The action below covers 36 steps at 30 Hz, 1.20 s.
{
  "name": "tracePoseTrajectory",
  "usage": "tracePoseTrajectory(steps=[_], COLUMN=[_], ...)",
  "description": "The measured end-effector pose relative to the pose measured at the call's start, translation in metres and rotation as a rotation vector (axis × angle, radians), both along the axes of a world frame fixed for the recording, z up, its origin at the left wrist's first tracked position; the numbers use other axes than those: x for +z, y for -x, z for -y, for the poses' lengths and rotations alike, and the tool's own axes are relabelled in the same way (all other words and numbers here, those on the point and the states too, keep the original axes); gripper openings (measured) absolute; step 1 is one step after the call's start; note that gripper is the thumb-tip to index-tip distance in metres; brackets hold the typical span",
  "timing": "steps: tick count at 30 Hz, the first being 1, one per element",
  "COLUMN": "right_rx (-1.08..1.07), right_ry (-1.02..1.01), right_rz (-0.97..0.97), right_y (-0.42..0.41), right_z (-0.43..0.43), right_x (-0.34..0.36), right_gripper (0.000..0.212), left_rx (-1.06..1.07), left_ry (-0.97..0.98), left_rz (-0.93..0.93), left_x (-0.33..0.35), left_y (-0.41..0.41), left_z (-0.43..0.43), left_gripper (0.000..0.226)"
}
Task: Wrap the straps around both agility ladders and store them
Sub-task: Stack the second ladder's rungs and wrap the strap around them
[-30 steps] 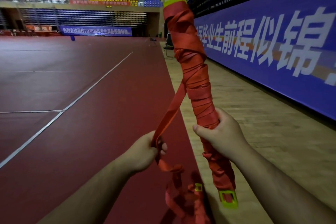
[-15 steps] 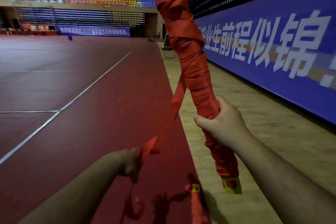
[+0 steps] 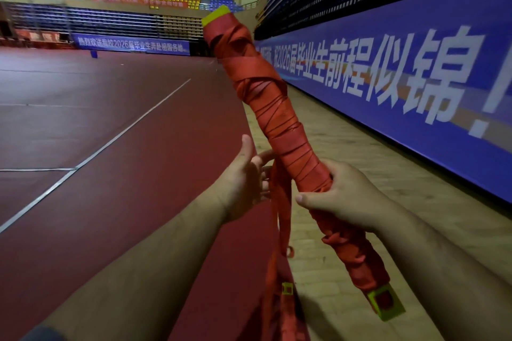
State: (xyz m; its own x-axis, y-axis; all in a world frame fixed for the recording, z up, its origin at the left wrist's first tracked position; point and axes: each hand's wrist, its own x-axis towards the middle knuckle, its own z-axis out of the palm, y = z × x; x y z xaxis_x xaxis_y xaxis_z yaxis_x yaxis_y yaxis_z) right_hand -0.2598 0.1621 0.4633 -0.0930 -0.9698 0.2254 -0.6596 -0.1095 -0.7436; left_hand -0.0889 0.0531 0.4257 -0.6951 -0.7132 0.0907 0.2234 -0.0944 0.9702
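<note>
Agility ladder, rolled into a long bundle wound in orange, tilts up over the red floor beside a blue banner. The right hand grips it below the middle, fingers curled round it. The left hand is just beside the hanging loose strap, fingers spread; whether they touch it is unclear.
</note>
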Motion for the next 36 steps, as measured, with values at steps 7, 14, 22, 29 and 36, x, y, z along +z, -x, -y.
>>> tracePoseTrajectory(steps=[7, 14, 22, 29, 36], right_rx=[0.080, -0.045, -0.458, -0.099, -0.064], right_ry=[-0.043, 0.027, 0.156, 0.152, 0.003], right_rz=[0.109, 0.166, -0.436, -0.249, 0.082], right_y=[0.012, 0.012, -0.008, -0.011, -0.013], right_z=[-0.004, 0.000, 0.017, 0.021, 0.019], right_x=[-0.001, -0.011, -0.053, -0.076, -0.092], right_gripper=[0.023, 0.028, 0.048, 0.076, 0.052], left_rx=[-0.116, 0.271, 0.393, 0.680, 0.580], left_ry=[0.064, 0.310, 0.363, 0.316, 0.362], left_rz=[-0.153, -0.036, 0.215, 0.077, 0.162], left_x=[0.014, 0.008, 0.013, 0.000, -0.006], left_y=[0.016, 0.004, 0.006, 0.004, -0.022], left_z=[-0.001, 0.007, -0.024, -0.012, -0.001], left_gripper=[0.091, 0.029, 0.045, 0.039, 0.050])
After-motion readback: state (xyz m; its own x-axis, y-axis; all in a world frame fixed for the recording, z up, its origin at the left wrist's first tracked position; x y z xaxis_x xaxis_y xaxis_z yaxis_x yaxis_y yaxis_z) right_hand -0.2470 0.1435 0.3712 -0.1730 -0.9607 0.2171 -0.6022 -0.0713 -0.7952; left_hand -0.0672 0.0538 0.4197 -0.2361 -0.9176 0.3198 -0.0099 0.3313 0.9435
